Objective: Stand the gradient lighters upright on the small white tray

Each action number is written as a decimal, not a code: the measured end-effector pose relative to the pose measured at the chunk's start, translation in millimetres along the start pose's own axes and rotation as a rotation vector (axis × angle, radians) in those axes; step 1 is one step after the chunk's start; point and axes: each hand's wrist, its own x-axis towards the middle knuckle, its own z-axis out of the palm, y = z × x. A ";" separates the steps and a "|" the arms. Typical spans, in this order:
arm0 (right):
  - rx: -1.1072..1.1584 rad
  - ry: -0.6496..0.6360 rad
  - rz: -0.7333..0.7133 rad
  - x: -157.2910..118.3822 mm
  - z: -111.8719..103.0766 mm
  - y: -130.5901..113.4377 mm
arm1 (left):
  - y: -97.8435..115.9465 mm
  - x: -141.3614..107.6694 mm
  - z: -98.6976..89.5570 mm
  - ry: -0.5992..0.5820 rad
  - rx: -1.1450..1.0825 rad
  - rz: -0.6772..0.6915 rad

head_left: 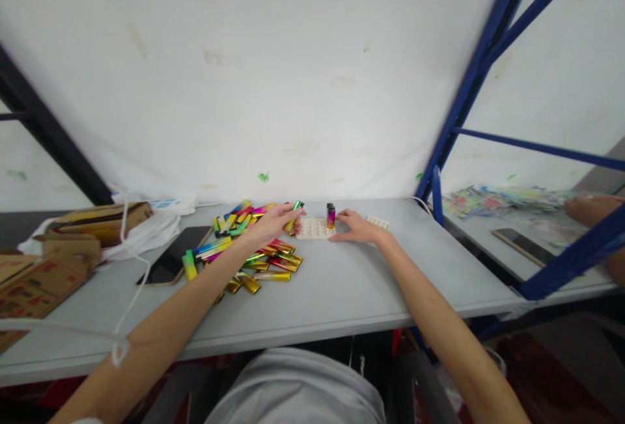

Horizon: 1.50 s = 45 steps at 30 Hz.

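Note:
My left hand (pixel 283 221) is closed on a lighter (pixel 295 212) with a green and gold metallic body, held tilted over the left end of a white tray with rows of holes (pixel 312 229). Upright in the right end of that tray stand what look like two lighters (pixel 331 217), pink to gold with black tops. My right hand (pixel 356 227) grips the tray's right end, thumb at the front corner and fingers behind, close beside the standing lighters. Under and around my left forearm lies a loose heap of shiny multicoloured lighters (pixel 272 275).
Behind my right hand lies a second white holed tray (pixel 378 222). A dark phone (pixel 178 256) and cardboard boxes (pixel 63 261) are at left, with a white cord (pixel 133 307) hanging nearby. Beyond the blue frame (pixel 459 111), another person's hand (pixel 593 209) appears near colourful packets (pixel 493 201).

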 end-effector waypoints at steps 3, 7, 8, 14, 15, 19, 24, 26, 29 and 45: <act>-0.007 0.005 -0.002 -0.1 0.5 -0.2 | 0.8 -1.7 2.9 -0.012 -0.004 -0.017; -0.018 0.009 -0.011 -0.1 0.6 0.2 | 3.3 -4.3 6.8 0.018 0.039 -0.060; -0.016 0.012 -0.015 0.0 0.5 0.4 | 4.1 -4.5 7.4 0.035 0.073 -0.067; -0.030 0.003 -0.013 0.2 0.0 1.0 | 3.9 -3.5 8.6 0.128 0.308 -0.040; -0.029 0.003 -0.013 0.1 0.1 1.2 | 2.8 -3.2 8.5 0.130 0.326 -0.034; -0.022 0.009 -0.018 0.1 1.3 2.6 | -2.8 -1.1 7.6 0.164 0.443 0.009; -0.020 -0.006 -0.018 0.6 1.5 3.5 | -9.1 1.7 6.0 0.222 0.632 0.073; -0.014 -0.004 -0.019 0.5 1.1 3.2 | -10.5 2.1 5.5 0.218 0.658 0.088; -0.010 0.004 -0.018 0.2 0.8 2.7 | -10.8 1.6 5.5 0.224 0.666 0.098; -0.012 -0.009 -0.017 0.1 0.9 1.8 | -17.8 5.9 5.0 0.257 0.826 0.172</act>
